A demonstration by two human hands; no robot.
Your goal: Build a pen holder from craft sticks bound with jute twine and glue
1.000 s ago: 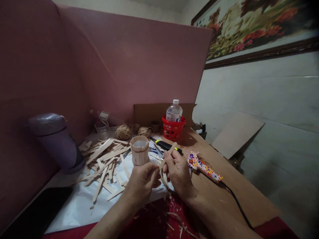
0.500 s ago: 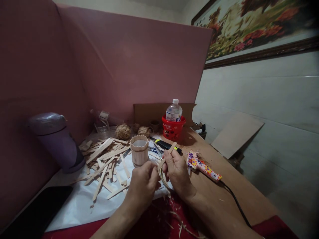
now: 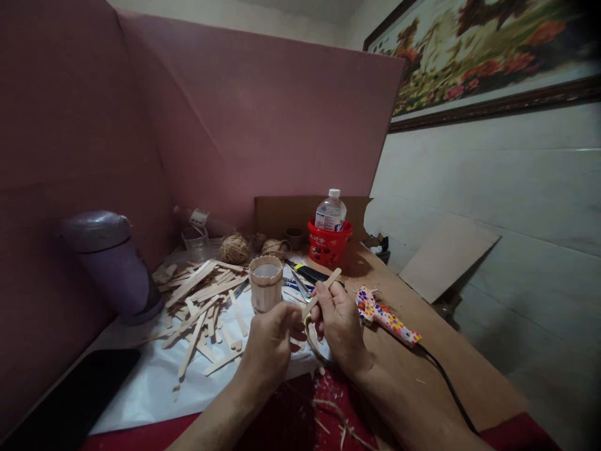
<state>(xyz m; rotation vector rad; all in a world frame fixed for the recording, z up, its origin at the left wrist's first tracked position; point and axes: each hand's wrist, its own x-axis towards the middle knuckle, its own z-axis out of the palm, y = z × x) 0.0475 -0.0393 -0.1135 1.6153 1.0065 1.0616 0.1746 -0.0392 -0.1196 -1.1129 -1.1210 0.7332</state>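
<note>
My right hand (image 3: 345, 326) is closed on a wooden craft stick (image 3: 334, 279), pinched between thumb and fingers and slanting up to the right. A thin curved brownish band (image 3: 310, 341) hangs below the stick by the same hand; its kind is unclear. Close to the stick's lower end is my left hand (image 3: 271, 341), its fingers loosely bent and apart, with nothing visible in them. Just beyond it stands a small round cup faced with craft sticks (image 3: 265, 291), with a twine band near its rim.
Loose craft sticks (image 3: 197, 313) lie heaped on white sheeting (image 3: 136, 391). Behind are twine balls (image 3: 235, 248) and a red bucket (image 3: 323, 247) holding a plastic bottle (image 3: 331, 213). A flowered glue gun (image 3: 387, 319) trails its cord rightward. A purple tumbler (image 3: 115, 275) stands left.
My left hand's fingers have loosened and drawn slightly away from the stick's lower end. My right hand still grips the stick. The whole view has shifted slightly.
</note>
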